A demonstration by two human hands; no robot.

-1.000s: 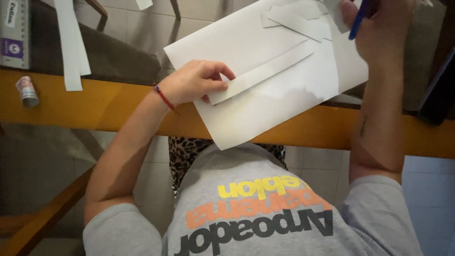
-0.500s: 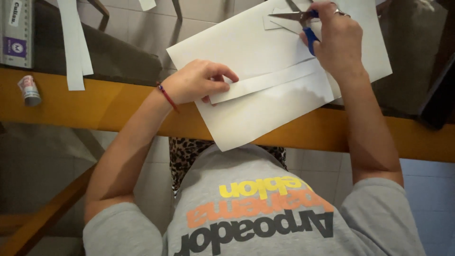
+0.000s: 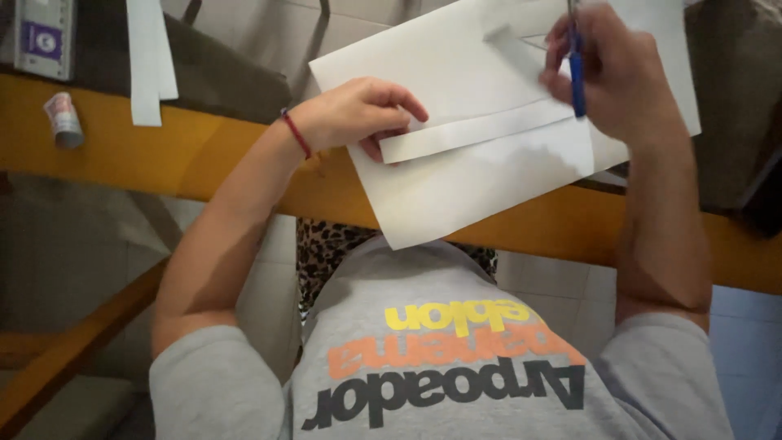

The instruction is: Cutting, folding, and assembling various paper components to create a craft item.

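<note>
A large white paper sheet point(image 3: 456, 187) lies over the edge of a yellow wooden table point(image 3: 163, 155). My left hand point(image 3: 358, 114) pinches the near end of a long strip point(image 3: 481, 130) that is partly cut from the sheet. At the strip's far end, my right hand point(image 3: 615, 73) is closed around scissors with a blue handle point(image 3: 577, 77). The blades are hidden by my fingers and the paper. A red band sits on my left wrist.
Loose white paper strips point(image 3: 151, 57) hang at the top left, beside a flat box with a purple label point(image 3: 45, 37) and a small roll point(image 3: 63, 118) on the table edge. A dark bag point(image 3: 733, 106) sits at the right. Tiled floor lies below the table.
My right hand came down from the top right with the scissors onto the sheet, then shifted slightly right along the strip. My left hand kept its hold on the strip's end.
</note>
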